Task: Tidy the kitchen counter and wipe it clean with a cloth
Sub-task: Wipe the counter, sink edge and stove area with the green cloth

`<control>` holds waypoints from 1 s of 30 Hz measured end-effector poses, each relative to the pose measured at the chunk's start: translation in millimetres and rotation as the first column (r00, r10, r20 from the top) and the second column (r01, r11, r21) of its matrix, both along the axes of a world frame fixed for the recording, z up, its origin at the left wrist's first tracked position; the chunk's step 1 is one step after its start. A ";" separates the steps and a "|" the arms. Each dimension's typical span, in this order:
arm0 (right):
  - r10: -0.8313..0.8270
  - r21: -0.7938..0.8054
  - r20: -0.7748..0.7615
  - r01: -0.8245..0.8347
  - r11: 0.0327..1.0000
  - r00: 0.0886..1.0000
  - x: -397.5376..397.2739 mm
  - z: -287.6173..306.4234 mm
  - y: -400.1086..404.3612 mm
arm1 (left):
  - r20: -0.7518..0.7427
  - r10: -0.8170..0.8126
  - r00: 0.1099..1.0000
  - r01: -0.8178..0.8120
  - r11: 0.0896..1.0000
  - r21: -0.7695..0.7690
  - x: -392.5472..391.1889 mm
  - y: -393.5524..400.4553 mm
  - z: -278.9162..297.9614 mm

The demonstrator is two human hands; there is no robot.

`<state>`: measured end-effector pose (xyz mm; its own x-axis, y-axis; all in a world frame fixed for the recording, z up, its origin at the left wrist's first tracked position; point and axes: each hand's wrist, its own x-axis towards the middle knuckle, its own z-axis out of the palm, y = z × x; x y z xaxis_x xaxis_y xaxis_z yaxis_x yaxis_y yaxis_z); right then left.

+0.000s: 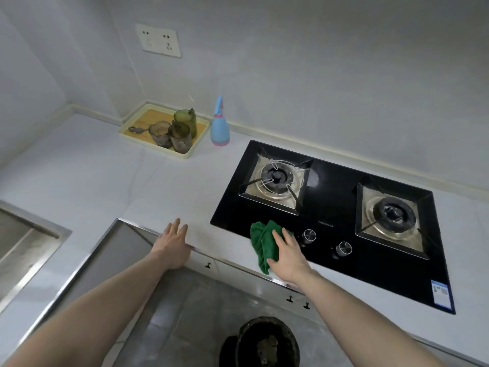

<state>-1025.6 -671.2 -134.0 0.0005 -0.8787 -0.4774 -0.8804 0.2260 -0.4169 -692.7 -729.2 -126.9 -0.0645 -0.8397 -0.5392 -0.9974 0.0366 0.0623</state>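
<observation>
right hand (287,251) flat, fingers straight, pressing green cloth (262,243) on hob (330,197) edge; left hand (172,247) open, seemingly resting on counter (105,181).

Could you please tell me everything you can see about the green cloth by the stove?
The green cloth looks like soft, plush fabric, crumpled into loose folds rather than spread flat. It lies at the front left corner of the black glass hob, partly on the white counter, its lower end near the counter's front edge. The right hand rests on it, fingers fairly straight, left of the two knobs.
</observation>
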 end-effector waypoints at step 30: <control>0.582 -0.073 -0.208 -0.606 0.792 0.786 150.6 -31.3 -72.4 | 0.020 -0.128 0.992 0.123 0.979 0.161 31.3 -28.4 -26.6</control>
<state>-874.9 -743.7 -165.3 0.4744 -0.7836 -0.4012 -0.8800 -0.4099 -0.2400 -661.4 -757.6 -153.5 -0.1461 -0.7291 -0.6687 -0.9869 0.1539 0.0478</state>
